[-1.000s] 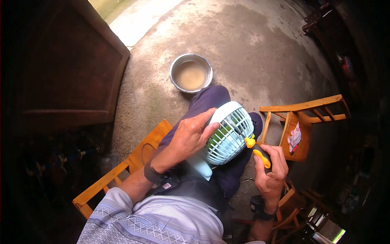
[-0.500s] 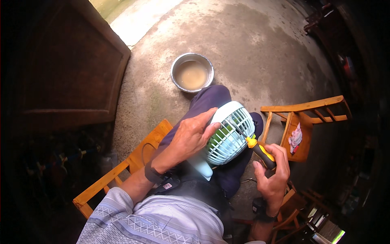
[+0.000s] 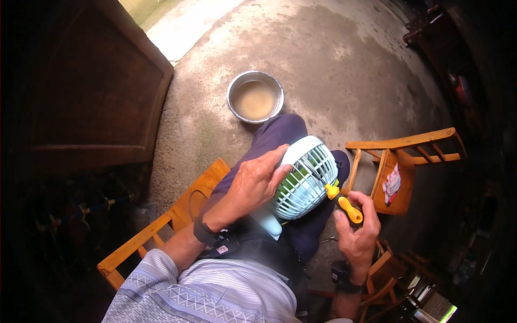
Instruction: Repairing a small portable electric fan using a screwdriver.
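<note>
A small light-blue fan (image 3: 301,196) with a slatted cage rests on my lap, its blue stand pointing down toward my waist. Green blades show between the slats. My left hand (image 3: 258,175) grips the cage's rim, thumb on the near face and fingers over the edge. In my right hand (image 3: 358,226) is a yellow and black screwdriver (image 3: 351,210), held between thumb and fingers. Its yellow collar sits close against the cage's right side, and the thin shaft reaches in among the slats. Where the tip ends is hidden.
A metal basin (image 3: 254,97) of cloudy water stands on the concrete floor beyond my knees. To the right is a wooden chair (image 3: 409,177) with a crumpled pinkish cloth (image 3: 392,184) on its seat. A dark wooden panel (image 3: 91,81) rises at the left.
The screwdriver's handle has turned in my right hand, so more of its yellow side shows. My right hand has shifted slightly; the fan and left hand stay nearly the same.
</note>
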The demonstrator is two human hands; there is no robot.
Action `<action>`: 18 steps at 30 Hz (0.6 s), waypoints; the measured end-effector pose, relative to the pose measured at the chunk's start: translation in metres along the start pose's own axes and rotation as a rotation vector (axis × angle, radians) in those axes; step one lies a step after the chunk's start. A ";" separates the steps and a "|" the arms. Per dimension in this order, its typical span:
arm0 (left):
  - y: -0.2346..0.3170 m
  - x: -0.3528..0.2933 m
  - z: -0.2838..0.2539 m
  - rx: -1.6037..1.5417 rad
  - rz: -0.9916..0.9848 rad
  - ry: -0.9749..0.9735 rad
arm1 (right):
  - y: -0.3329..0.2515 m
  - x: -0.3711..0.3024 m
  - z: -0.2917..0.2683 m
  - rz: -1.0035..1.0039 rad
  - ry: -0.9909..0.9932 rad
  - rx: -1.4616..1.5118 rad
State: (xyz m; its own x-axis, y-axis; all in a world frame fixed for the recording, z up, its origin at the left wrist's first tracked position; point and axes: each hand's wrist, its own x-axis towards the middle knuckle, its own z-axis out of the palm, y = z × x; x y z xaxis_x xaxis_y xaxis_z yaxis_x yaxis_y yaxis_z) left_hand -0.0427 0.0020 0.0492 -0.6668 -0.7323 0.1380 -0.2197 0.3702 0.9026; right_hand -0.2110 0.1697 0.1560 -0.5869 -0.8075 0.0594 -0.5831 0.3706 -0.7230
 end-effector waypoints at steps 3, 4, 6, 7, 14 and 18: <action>0.002 0.000 0.001 -0.014 0.004 0.007 | 0.006 0.000 -0.001 -0.218 0.011 -0.143; 0.002 0.000 0.002 -0.012 0.010 0.014 | 0.009 -0.002 -0.001 -0.275 0.011 -0.212; 0.000 0.000 0.002 -0.012 0.018 0.020 | 0.008 -0.003 0.000 -0.197 -0.015 -0.204; -0.001 -0.001 0.002 -0.006 0.016 0.017 | 0.007 -0.004 0.001 -0.119 -0.041 -0.196; 0.001 0.000 0.000 -0.007 -0.011 0.005 | 0.011 0.000 -0.002 0.058 -0.080 -0.006; 0.003 0.000 0.000 -0.016 -0.017 0.006 | -0.009 -0.002 -0.015 0.018 -0.126 -0.068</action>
State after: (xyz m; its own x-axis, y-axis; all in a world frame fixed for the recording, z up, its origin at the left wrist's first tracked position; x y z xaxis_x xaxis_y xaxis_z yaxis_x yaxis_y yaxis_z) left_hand -0.0429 0.0031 0.0523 -0.6587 -0.7420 0.1246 -0.2195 0.3479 0.9115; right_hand -0.2128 0.1753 0.1733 -0.5254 -0.8498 -0.0433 -0.6121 0.4128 -0.6745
